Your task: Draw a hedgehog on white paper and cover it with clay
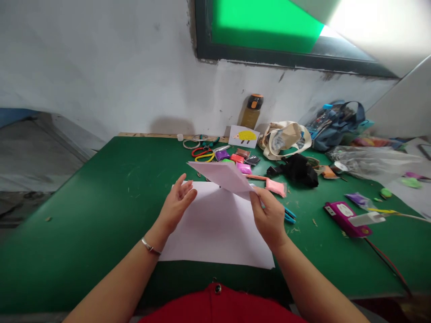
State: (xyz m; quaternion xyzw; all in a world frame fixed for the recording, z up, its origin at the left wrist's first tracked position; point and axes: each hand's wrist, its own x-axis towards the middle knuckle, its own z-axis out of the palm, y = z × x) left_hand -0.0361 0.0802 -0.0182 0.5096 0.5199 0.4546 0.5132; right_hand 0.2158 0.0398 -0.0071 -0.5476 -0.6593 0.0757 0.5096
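My right hand (269, 217) grips a folded piece of white paper (224, 176) by its right end, holding it above the table. Below it, a large white sheet of paper (215, 233) lies flat near the table's front edge. My left hand (177, 202) hovers over the left edge of that sheet, fingers apart and holding nothing. A gap separates it from the folded paper. Part of a blue-handled tool (290, 216) shows just beyond my right hand; the hand hides the rest.
Yellow-handled scissors (204, 157), packets of coloured clay (237, 159) and a hedgehog picture (244, 136) are at the back. Behind stands a bottle (252, 112). A cloth bag (286, 139), black cloth (299, 170) and purple power strip (348, 220) lie right on the green table (84, 215).
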